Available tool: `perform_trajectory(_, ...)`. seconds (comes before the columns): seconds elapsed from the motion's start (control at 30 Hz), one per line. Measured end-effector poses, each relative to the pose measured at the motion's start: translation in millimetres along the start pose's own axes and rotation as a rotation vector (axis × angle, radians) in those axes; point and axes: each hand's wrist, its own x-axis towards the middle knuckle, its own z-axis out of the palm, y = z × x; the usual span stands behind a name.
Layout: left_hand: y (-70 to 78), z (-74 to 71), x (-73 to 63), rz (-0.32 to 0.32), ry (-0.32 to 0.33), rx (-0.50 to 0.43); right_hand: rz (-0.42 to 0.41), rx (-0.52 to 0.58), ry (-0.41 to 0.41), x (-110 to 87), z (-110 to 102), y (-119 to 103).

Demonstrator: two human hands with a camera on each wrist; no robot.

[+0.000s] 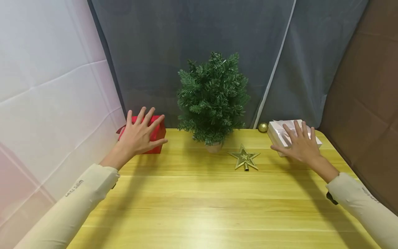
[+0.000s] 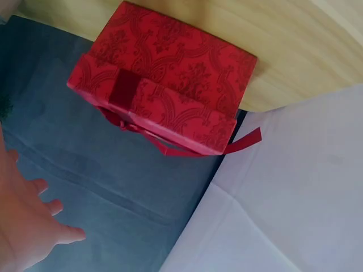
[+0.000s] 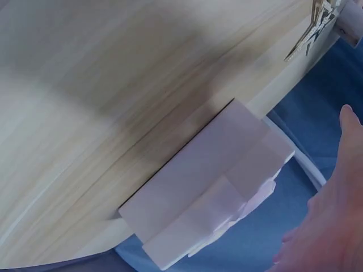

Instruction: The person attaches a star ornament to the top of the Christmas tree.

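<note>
My left hand (image 1: pixel 138 137) is spread wide with straight fingers, overlapping a red gift box (image 1: pixel 159 141) in the head view. In the left wrist view the red box (image 2: pixel 176 73), patterned and tied with a ribbon (image 2: pixel 245 141), shows apart from the fingers. On the other side my right hand (image 1: pixel 301 146) also has its fingers splayed, over a white gift box (image 1: pixel 276 133) with a pale bow. The right wrist view has this white box (image 3: pixel 198 175) beside the hand (image 3: pixel 334 226), with nothing held. Between the hands stands a small green artificial Christmas tree (image 1: pixel 214 97).
A gold star topper (image 1: pixel 244 158) lies on the wooden table (image 1: pixel 199 200) to the right of the tree's base (image 1: pixel 214 148). Beside the white box sits a gold ball ornament (image 1: pixel 263 127). Grey cloth (image 1: pixel 149 62) hangs behind, with white and brown cloth at the sides.
</note>
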Motion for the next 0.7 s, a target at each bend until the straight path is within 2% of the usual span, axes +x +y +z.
perform_trajectory(0.17, -2.7, -7.7, 6.0, 0.008, 0.025, 0.013, -0.027, -0.002, -0.01, -2.7, 1.2, -7.2)
perform_trajectory(0.7, -13.6, -50.0, 27.9, 0.012, 0.066, 0.018, -0.08, -0.003, -0.029, -0.9, 8.2, -28.3)
